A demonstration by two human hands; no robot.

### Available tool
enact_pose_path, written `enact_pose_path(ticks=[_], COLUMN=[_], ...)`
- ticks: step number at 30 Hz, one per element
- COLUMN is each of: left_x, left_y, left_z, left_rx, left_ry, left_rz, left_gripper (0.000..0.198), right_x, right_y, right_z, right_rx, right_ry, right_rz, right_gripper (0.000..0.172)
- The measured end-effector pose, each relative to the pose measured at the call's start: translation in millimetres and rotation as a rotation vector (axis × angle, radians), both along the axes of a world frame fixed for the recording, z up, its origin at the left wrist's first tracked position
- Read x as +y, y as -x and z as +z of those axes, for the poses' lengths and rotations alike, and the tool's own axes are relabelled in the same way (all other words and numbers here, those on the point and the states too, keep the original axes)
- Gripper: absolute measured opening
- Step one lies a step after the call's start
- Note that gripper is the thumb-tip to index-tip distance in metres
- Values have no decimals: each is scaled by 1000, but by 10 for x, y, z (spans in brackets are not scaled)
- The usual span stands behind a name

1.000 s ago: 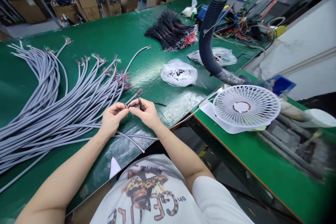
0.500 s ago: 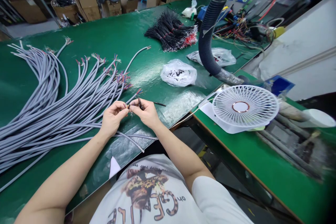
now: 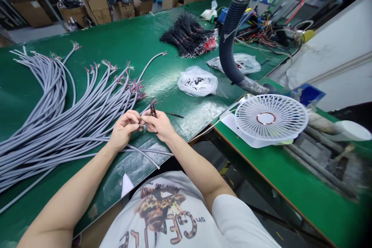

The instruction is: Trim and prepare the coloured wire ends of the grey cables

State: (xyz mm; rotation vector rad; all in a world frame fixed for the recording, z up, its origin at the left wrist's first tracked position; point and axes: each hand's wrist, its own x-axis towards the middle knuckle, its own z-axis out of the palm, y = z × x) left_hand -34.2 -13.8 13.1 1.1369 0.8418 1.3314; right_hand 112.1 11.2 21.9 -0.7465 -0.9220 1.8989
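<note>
My left hand is closed, thumb and fingers pinching the frayed wire end of a grey cable; most of that cable is hidden by the hand. Against it, my right hand is closed too, its fingertips meeting the left ones at the wires. Dark hand snips are tucked in the right hand, two short prongs pointing up and away. Grey cables with stripped, coloured wire ends spread beneath and left of my hands. A thin black rod lies just beyond the right hand.
Bundled black wires lie at the far side of the green table. Nearer are a clear plastic bag and a second bag. A ribbed hose hangs at right, above a white fan on a lower bench.
The snips in my right hand have turned more upright, their prongs now showing clearly. Both hands have shifted slightly, and pale frayed strands show more plainly between the fingertips.
</note>
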Motion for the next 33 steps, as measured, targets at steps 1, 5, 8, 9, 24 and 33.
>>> enact_pose_path(ticks=[1,5,8,9,24,33], left_x=[1,5,3,0,56,56], left_y=[1,11,18,17,151,220], left_z=[13,77,112,117,119,-28], left_rx=[-1,-3,-15,-11,337,255], left_ry=[5,2,-6,-7,200,124], left_rz=[-1,-40,-91,-88,-359,-221], left_gripper=[14,14,20,27,39,51], right_x=[1,-7,-26,-34,-57,119], right_y=[-1,-1,4,4,-92,48], right_z=[0,3,8,10,64,-120], right_rx=[3,2,-9,-15,-220,-53], right_ry=[4,-4,-21,-28,-299,42], right_rz=[1,0,-16,-23,-101,234], right_gripper=[26,27,26,26,18,20])
